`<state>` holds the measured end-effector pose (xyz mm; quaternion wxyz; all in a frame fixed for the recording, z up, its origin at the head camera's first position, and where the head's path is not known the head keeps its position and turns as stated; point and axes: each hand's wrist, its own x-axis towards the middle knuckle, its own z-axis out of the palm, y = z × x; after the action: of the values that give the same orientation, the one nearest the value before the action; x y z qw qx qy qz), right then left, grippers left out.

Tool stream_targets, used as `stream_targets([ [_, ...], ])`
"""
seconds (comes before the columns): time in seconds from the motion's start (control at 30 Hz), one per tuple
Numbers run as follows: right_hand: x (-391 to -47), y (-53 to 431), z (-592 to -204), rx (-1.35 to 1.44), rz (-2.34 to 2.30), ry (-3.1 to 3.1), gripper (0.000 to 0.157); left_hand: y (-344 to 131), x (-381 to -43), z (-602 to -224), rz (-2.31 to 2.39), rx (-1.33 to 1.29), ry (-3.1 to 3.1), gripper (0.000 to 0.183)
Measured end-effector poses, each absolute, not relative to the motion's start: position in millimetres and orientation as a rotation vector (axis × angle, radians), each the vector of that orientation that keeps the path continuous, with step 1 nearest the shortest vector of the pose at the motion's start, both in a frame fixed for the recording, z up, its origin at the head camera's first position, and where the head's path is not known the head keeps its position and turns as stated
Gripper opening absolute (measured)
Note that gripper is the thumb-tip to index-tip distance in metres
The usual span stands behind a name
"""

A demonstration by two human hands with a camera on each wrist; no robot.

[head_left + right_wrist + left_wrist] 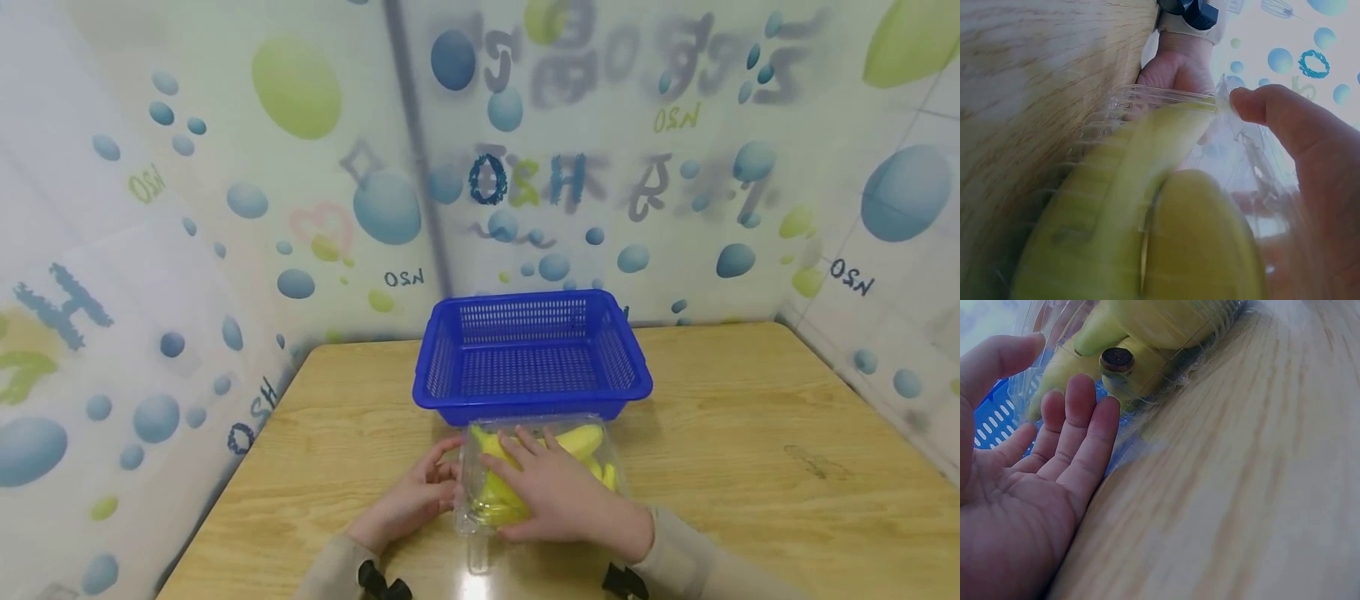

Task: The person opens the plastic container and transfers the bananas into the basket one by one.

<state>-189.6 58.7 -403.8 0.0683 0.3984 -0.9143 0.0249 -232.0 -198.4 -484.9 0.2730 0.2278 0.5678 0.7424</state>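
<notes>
A clear plastic clamshell box [467, 518] sits on the table with yellow bananas [579, 442] inside. My right hand [558, 492] lies spread over its top, fingers straight; in the right wrist view the thumb [1272, 107] touches the box's edge. At the box's left side is my left hand [412, 498], palm up and fingers loosely bent. In the left wrist view its fingertips [1080, 390] come close to the box wall, beside a dark banana stem end [1117, 359]; whether they touch is hard to tell.
Just behind the box stands a blue perforated plastic basket [532, 402], with nothing visible in it. The wooden table [750, 467] extends to both sides. A patterned curtain-like wall [337, 192] encloses the back and sides.
</notes>
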Motion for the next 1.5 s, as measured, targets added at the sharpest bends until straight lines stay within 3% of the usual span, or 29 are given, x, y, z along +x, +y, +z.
stream_targets([
  [1.5, -191, 60, -406, 1.226, -0.003, -2.685, 0.081, -191, -227, -477, 1.99, 0.61, 1.608, 0.075],
])
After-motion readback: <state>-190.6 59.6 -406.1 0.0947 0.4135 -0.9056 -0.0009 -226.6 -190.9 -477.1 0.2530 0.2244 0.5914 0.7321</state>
